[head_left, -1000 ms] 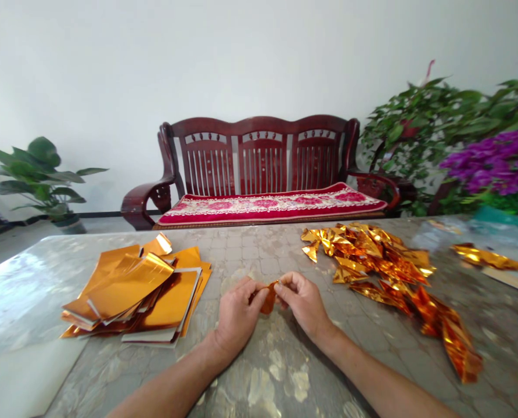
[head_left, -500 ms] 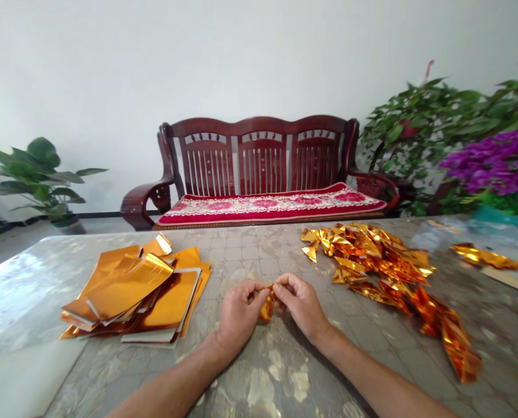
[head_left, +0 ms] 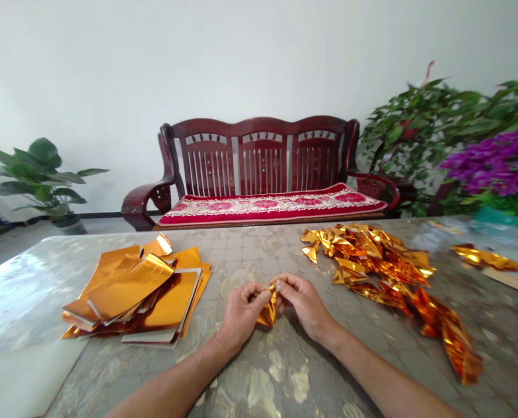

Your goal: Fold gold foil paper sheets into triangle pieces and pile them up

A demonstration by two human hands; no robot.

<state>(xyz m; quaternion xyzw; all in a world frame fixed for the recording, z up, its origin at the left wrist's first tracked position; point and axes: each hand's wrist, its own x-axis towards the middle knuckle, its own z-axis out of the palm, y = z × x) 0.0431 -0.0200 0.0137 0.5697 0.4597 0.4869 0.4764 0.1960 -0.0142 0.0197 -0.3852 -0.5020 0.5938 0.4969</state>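
Between my two hands, just above the table, is a small piece of folded gold foil paper. My left hand pinches it from the left with thumb and fingers. From the right, my right hand grips its upper edge between thumb and forefinger. Part of the piece is hidden behind the fingers. Left of my hands lies a loose stack of flat gold foil sheets with pale undersides. To the right is a heap of folded gold foil pieces, trailing toward the near right.
A pale sheet lies at the table's near left. Clear plastic wrapping and a single folded foil piece are at the far right. Behind the table stands a dark red wooden bench, with potted plants and purple flowers at the sides.
My right thumb and fingers have shifted slightly along the foil's upper edge. More of the folded foil now shows between my hands. The stack and the heap stay put.
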